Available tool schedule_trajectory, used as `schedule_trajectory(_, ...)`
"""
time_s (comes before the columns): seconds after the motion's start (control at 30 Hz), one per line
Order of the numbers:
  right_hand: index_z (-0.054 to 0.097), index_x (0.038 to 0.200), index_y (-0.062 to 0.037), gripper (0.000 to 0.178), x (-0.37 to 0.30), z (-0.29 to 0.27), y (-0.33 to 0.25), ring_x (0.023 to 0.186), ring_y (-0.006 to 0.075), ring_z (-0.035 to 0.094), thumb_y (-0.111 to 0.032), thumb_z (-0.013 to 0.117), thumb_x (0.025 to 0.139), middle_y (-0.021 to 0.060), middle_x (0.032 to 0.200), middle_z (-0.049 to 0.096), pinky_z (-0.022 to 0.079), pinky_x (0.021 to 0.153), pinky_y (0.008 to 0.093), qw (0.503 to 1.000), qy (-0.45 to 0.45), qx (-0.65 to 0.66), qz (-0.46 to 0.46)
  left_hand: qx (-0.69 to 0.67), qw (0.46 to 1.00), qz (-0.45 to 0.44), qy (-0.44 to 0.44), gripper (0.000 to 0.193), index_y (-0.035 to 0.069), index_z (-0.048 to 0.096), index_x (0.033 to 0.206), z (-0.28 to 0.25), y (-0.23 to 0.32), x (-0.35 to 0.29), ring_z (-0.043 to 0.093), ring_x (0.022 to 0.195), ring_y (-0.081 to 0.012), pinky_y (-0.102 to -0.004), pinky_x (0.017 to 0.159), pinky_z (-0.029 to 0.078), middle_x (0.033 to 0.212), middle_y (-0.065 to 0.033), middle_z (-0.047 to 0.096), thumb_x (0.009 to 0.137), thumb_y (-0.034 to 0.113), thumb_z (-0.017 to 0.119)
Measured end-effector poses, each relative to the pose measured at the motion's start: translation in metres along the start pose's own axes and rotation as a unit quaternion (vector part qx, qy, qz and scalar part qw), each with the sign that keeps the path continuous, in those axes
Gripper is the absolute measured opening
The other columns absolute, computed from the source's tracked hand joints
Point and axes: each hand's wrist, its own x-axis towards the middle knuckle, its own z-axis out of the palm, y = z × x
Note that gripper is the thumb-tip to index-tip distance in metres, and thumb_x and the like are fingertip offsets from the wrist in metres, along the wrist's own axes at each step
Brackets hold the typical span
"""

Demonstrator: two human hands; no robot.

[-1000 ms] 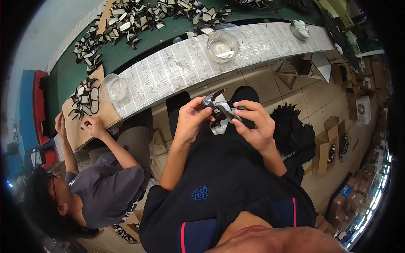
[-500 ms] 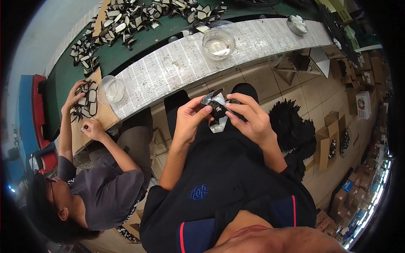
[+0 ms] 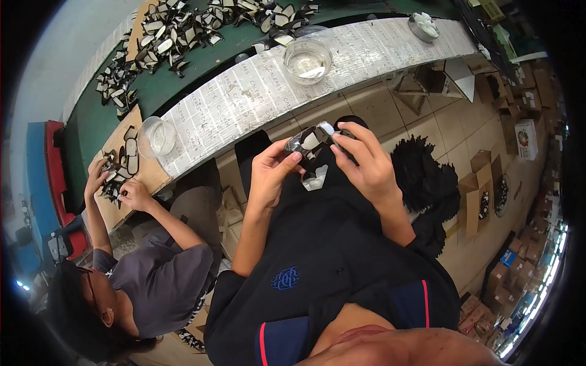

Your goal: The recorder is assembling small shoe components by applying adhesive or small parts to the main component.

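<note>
My left hand point(image 3: 268, 174) pinches a black shoe upper point(image 3: 310, 139) with pale lining, held up in front of my lap. Its angular white lower part point(image 3: 315, 178) hangs below the fingers. At the upper's right edge, my right hand point(image 3: 370, 163) has its thumb and fingers bent round a small dark thing with a white tip point(image 3: 327, 127). That tip is against or just over the upper. What the dark part is, I cannot make out, since the fingers partly cover it.
Ahead runs a paper-covered bench point(image 3: 244, 97) bearing a clear bowl point(image 3: 308, 63), another clear dish point(image 3: 157, 136) and a metal tin point(image 3: 423, 27). Black-and-white pieces point(image 3: 165, 46) are heaped behind. At left, a co-worker point(image 3: 152, 280) handles similar pieces. A black fringed bundle point(image 3: 424, 177) lies right.
The white tip in my right hand has shifted up along the upper, which now shows more pale lining. The co-worker's hands have moved down the board toward the pieces.
</note>
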Motion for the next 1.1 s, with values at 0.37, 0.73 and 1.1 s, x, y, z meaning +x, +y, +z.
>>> schedule_trajectory(0.37, 0.066, 0.102, 0.0012, 0.024, -0.005, -0.01, -0.002, 0.09, 0.0277, 0.067, 0.001, 0.074, 0.079, 0.0164, 0.106, 0.066, 0.056, 0.076, 0.0331, 0.989, 0.041, 0.092, 0.112, -0.052, 0.997, -0.041, -0.043, 0.036, -0.002, 0.056, 0.128, -0.007, -0.003, 0.0, 0.065, 0.094, -0.017, -0.0288, 0.068, 0.056, 0.111, -0.0094, 0.067, 0.097, 0.016, 0.061)
schedule_trajectory(0.73, 0.067, 0.104, 0.0009, 0.025, -0.009, 0.006, -0.011, 0.089, 0.0249, 0.068, -0.002, 0.075, 0.081, 0.0148, 0.108, 0.065, 0.057, 0.068, 0.0301, 0.987, 0.012, 0.133, 0.088, -0.088, 0.994, -0.05, -0.03, 0.031, -0.003, 0.058, 0.123, -0.005, -0.003, 0.0, 0.067, 0.091, -0.0158, -0.0279, 0.069, 0.059, 0.109, -0.0105, 0.067, 0.099, 0.017, 0.059)
schedule_trajectory(1.1, 0.066, 0.104, 0.0018, 0.027, -0.016, 0.016, -0.01, 0.088, 0.0231, 0.068, 0.0, 0.077, 0.079, 0.015, 0.109, 0.065, 0.058, 0.068, 0.0292, 0.989, -0.007, 0.13, 0.077, -0.104, 0.993, -0.051, -0.029, 0.026, -0.001, 0.059, 0.118, -0.004, -0.005, 0.0, 0.068, 0.093, -0.0164, -0.029, 0.071, 0.06, 0.107, -0.0102, 0.067, 0.098, 0.016, 0.059)
